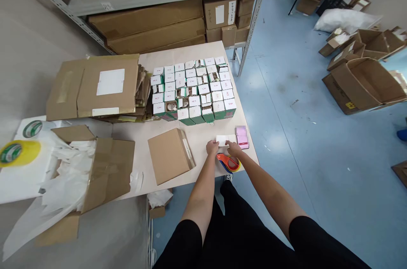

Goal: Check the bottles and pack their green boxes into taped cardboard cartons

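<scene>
In the head view, the left hand [212,147] pinches the left end of a small white piece [223,138] over the bench [200,137], beside a pink item [242,136]; the right hand [234,149] touches the piece, its grip unclear.

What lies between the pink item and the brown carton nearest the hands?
In the head view: right hand, white item, left hand, then bare tabletop.

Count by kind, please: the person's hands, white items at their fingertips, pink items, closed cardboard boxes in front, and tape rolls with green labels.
Left hand and right hand: 2
White item: 1
Pink item: 1
Closed cardboard box: 1
Yellow tape roll and pale tape roll: 2
Total: 7
</scene>
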{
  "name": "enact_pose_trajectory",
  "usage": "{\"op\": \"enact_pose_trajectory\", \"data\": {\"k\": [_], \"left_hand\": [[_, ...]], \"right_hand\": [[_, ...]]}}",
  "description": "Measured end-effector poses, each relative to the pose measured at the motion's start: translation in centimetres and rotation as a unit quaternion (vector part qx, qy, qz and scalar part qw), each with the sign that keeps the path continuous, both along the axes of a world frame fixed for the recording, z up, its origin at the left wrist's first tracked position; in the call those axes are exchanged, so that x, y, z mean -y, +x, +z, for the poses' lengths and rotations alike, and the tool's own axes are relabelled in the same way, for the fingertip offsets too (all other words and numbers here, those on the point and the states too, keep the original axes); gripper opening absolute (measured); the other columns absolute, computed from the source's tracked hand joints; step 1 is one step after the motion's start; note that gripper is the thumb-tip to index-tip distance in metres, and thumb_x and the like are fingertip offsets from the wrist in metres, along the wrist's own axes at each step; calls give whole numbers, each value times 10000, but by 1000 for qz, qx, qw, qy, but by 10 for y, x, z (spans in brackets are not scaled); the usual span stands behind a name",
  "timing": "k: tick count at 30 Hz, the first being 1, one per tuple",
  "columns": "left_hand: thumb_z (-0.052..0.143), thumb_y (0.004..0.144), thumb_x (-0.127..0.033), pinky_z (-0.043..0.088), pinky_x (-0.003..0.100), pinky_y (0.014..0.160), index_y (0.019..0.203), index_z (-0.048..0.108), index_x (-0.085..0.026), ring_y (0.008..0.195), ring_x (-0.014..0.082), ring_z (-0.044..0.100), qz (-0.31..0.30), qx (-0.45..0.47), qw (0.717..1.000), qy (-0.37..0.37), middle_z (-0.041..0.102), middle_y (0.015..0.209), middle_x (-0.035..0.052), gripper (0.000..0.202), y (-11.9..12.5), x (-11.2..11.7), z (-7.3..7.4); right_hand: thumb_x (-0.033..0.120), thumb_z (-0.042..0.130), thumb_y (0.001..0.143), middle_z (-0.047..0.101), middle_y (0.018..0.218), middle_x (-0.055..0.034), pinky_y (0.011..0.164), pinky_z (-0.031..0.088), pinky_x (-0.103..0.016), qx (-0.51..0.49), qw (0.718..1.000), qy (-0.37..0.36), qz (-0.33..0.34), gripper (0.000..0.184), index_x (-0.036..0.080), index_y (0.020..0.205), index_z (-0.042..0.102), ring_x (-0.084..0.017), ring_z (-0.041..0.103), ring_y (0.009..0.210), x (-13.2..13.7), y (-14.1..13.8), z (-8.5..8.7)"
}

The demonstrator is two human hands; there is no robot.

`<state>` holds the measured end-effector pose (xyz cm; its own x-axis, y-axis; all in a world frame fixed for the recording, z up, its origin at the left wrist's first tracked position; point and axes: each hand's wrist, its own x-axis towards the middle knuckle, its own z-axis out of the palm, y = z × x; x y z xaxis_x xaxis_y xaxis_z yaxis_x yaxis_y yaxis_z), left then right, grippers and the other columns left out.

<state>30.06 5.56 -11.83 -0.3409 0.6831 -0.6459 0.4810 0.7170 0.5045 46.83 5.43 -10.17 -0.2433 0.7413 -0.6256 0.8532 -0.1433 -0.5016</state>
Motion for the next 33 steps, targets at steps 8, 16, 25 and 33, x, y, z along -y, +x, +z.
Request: {"op": "enact_pose_trajectory", "data": {"k": [8, 16, 25, 33], "left_hand": [[669, 896, -318, 576, 315, 899, 1058, 769, -172, 942, 208, 757, 17, 56, 995, 76, 806, 976, 77, 239, -8, 26, 49], [664, 780, -153, 545, 380, 1022, 1461, 598, -261, 1200, 233, 657, -95, 25, 966, 240, 615, 1474, 86, 693, -32, 21, 128], [836, 659, -400, 505, 308, 764, 900, 811, -174, 816, 216, 662, -351, 124, 911, 180, 767, 862, 37, 332, -36, -29, 206], [938, 505, -570, 448, 278, 607, 682, 740, -133, 589, 135, 563, -197, 275, 910, 241, 676, 625, 43, 511, -53, -16, 213]], "right_hand": [[463, 640, 871, 666, 1352, -135, 882, 549, -347, -179, 946, 5, -270, 556, 197, 1359, 617, -270, 670, 1149, 0, 9, 26], [415, 579, 841, 747, 905, -54, 779, 518, -333, -239, 946, 129, -176, 261, 217, 930, 724, -235, 664, 850, -20, 21, 104], [467, 623, 822, 767, 918, -55, 828, 504, -357, -311, 901, 241, -181, 261, 231, 840, 731, -231, 636, 847, -15, 53, 174], [589, 792, 659, 717, 751, -48, 656, 480, -336, -412, 836, 191, -308, 417, 204, 805, 729, -206, 600, 696, -12, 88, 178]]}}
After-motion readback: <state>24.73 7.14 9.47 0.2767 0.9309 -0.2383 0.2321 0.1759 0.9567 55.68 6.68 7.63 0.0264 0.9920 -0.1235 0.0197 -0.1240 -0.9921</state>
